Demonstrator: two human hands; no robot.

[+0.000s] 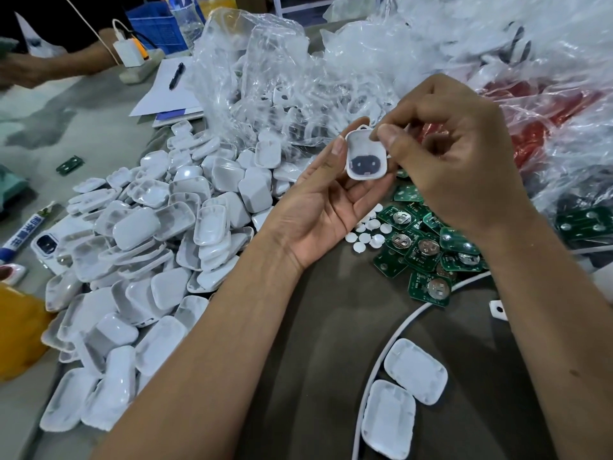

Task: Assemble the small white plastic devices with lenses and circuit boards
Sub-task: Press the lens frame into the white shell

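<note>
Left hand [326, 207]: palm up, fingers curled round a white shell [366, 156].
Right hand [454, 154]: pinches the shell's top edge.
Marker [23, 234]: blue writing, perhaps Chinese, unreadable.
Boards [418, 247]: beside.

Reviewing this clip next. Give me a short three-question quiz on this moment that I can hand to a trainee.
1. True or false: the left hand holds a white shell with a dark part inside.
2. What lies directly under the right hand? A) green circuit boards B) a pen C) a yellow bag
3. Fill in: the small white round discs lie between the circuit boards and the ____ hand's wrist.

Key: 1 true; 2 A; 3 left.
</note>
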